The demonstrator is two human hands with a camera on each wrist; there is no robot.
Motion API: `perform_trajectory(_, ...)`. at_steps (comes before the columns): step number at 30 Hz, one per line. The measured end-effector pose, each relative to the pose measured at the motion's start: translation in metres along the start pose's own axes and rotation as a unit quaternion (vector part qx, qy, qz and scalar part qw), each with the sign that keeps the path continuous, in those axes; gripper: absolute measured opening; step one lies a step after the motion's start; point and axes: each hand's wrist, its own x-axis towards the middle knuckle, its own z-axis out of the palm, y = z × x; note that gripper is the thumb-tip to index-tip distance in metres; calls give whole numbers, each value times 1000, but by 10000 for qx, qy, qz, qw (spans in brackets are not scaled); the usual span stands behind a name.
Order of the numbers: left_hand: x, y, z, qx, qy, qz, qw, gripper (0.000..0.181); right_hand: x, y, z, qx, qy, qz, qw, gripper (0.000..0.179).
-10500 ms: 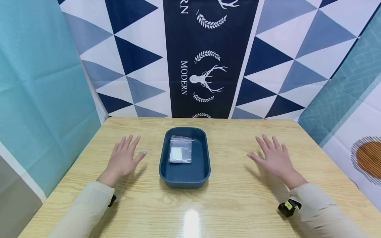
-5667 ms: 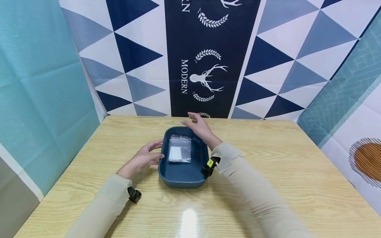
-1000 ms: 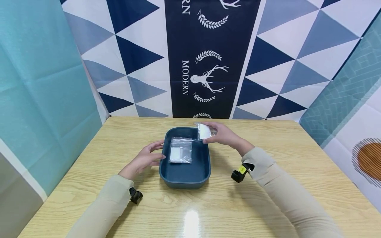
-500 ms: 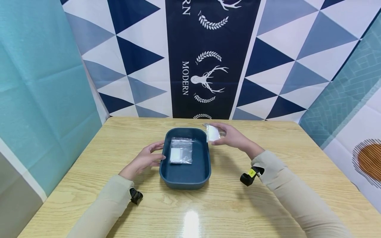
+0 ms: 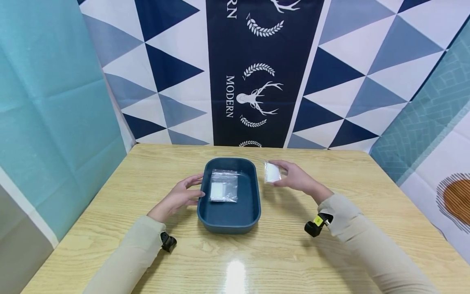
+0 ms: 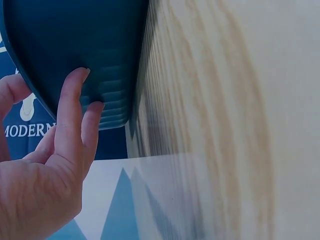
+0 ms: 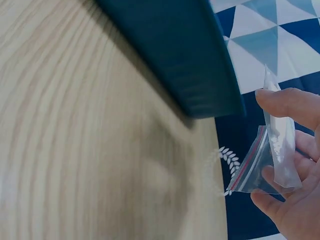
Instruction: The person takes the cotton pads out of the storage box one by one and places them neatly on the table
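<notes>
A small clear zip-lock bag (image 5: 272, 172) with a white square in it is pinched by my right hand (image 5: 298, 179), just right of the bin. In the right wrist view the bag's red-striped zip edge (image 7: 248, 160) hangs from between thumb and fingers. My left hand (image 5: 177, 197) rests against the left side of the dark blue bin (image 5: 229, 218), fingers loosely spread. The left wrist view shows its fingertips (image 6: 80, 75) on the ribbed outer wall. More clear zip-lock bags (image 5: 228, 188) lie overlapping inside the bin, a white square showing through.
The bin stands at the middle of a light wood table (image 5: 235, 255). Patterned cloth (image 5: 176, 73) hangs behind the table's far edge, and a teal cloth (image 5: 55, 114) hangs at the left.
My right hand reached into the bin, took a zip-lock bag, and carried it right, past the rim and over the table. My left hand came to the bin's side earlier and stays there.
</notes>
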Motion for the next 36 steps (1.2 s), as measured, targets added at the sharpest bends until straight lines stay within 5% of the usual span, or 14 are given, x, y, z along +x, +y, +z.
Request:
perform_trajectory(19, -2, 5, 2, 68, 63, -79, 9999, 65, -5, 32, 17, -330, -188, 364, 9986, 75)
perform_trajectory(36, -2, 5, 3, 64, 90, -102, 9999, 66, -9, 45, 28, -343, -496, 186, 9980, 76)
